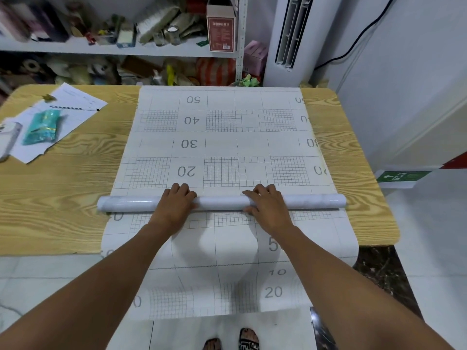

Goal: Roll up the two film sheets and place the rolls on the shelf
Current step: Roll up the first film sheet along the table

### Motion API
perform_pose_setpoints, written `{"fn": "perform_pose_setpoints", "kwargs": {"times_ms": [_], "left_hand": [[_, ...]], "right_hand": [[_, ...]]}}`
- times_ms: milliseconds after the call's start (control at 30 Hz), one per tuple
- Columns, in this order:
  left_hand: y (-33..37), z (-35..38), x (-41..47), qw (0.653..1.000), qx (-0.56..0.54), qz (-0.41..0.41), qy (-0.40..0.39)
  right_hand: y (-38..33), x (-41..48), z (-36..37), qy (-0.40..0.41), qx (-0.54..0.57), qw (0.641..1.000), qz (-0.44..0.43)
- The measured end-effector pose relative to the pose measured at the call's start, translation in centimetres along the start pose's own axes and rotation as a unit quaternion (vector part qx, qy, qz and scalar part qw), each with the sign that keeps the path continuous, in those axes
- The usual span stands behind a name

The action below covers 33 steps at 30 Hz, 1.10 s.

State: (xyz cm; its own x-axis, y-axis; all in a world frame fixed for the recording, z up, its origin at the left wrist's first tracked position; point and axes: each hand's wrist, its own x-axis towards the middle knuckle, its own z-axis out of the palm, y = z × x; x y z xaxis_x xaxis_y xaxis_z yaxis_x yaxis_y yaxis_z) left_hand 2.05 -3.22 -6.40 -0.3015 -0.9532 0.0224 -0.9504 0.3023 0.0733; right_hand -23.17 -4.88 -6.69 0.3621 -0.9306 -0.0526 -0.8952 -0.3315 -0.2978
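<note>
Both hands, left hand (177,200) and right hand (265,205), grip the film roll (222,202), fingers curled over it. Grid-printed film sheet (219,137) extends beyond the hands across the surface (63,198).

Under your bare left hand (177,198) and right hand (265,202) the roll (222,202) shows a glossy, smooth, pale marbled film face, while the film sheet (222,137) spread flat looks like matt grid-printed backing paper on a table (63,193) of smooth wood-grain finish.
</note>
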Motion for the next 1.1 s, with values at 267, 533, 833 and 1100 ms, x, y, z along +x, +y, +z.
{"fn": "perform_pose_setpoints", "kwargs": {"times_ms": [267, 533, 833, 1100], "left_hand": [[0.4, 0.0, -0.2, 0.989, -0.128, -0.077, -0.022], [0.6, 0.0, -0.3, 0.980, -0.177, -0.089, -0.034], [0.2, 0.1, -0.8, 0.998, -0.055, -0.023, 0.000], [0.3, 0.2, -1.0, 0.999, -0.050, -0.016, 0.005]], "right_hand": [[0.0, 0.5, -0.1, 0.012, 0.015, 1.000, 0.024], [0.0, 0.2, 0.1, 0.040, 0.003, 0.999, 0.013], [-0.2, -0.4, 0.4, 0.049, -0.010, 0.999, -0.007], [0.1, -0.8, 0.5, 0.010, 0.007, 1.000, -0.016]]}}
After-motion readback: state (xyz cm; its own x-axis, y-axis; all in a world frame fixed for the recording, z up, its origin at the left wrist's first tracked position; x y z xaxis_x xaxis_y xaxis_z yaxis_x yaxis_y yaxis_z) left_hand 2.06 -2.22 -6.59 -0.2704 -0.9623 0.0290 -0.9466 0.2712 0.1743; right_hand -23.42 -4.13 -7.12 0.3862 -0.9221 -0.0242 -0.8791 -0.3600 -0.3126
